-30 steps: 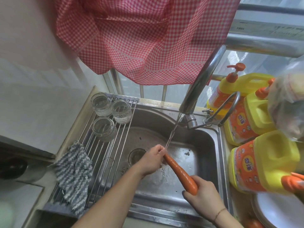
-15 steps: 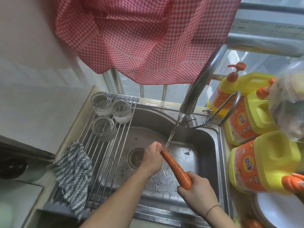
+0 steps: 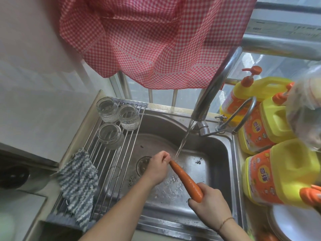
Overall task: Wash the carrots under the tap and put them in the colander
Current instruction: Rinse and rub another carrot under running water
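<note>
Gripping the carrot (image 3: 186, 180) at its thick end, the right hand (image 3: 211, 206) slants it over the sink (image 3: 220, 153); the left hand (image 3: 159, 168) pinches its tip under the tap (image 3: 214, 87) stream. Glasses (image 3: 118, 122) line the left rack, bottles (image 3: 278, 173) crowd the right rim.

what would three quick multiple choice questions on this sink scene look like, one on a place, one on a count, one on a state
1. Where do the glass jars stand?
A. on the wire rack at the sink's left
B. in the basin
C. beside the yellow bottles

2. How many glass jars are there?
A. two
B. three
C. five

3. What is the tap doing?
A. off
B. dripping
C. running onto the carrot's tip

A: they sit on the rack.
B: three stand in a cluster.
C: a stream lands where the left hand meets the carrot, held at its thick end by the right hand.
</note>
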Demonstrator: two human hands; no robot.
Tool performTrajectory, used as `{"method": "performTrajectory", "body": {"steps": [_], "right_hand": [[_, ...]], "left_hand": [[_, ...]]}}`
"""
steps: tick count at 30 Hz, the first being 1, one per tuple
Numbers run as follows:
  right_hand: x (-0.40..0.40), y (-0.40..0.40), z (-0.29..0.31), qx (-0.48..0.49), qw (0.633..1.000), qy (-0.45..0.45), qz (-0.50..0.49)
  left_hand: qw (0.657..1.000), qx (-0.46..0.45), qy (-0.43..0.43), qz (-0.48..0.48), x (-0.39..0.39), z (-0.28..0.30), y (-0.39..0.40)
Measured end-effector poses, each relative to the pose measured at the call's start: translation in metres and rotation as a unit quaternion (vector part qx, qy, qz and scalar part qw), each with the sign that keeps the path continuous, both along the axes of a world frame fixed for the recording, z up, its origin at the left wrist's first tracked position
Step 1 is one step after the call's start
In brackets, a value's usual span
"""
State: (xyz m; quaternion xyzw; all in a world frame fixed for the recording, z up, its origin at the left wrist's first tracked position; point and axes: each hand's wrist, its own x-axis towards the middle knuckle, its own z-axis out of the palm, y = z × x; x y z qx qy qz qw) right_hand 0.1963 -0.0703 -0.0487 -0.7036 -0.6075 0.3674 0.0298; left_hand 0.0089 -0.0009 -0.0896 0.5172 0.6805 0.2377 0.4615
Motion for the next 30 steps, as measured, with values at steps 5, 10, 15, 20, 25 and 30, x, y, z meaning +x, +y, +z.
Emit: {"method": "performTrajectory", "body": {"steps": [5,10,15,20,25,30], "right_hand": [[-0.004,0.0,0.001,0.011,1.0,0.01,-0.012],[-0.006,-0.002,0.002,0.013,0.999,0.038,-0.026],[-0.002,-0.007,-0.003,0.007,0.994,0.104,-0.045],[0.005,-0.011,-0.002,0.012,0.992,0.121,-0.043],[0.009,-0.011,-0.001,0.023,0.992,0.119,-0.039],[0.011,-0.009,-0.001,0.018,0.993,0.111,-0.037]], "left_hand": [[1.0,0.011,0.018,0.021,0.009,0.001,0.002],[0.996,0.059,0.026,0.063,0.019,-0.001,-0.005],[0.987,-0.011,-0.112,0.118,0.02,-0.004,-0.007],[0.991,-0.014,-0.115,0.059,0.01,-0.002,-0.01],[0.996,0.051,-0.069,0.022,-0.001,0.001,-0.01],[0.993,0.109,-0.025,-0.049,-0.009,0.003,-0.009]]}}
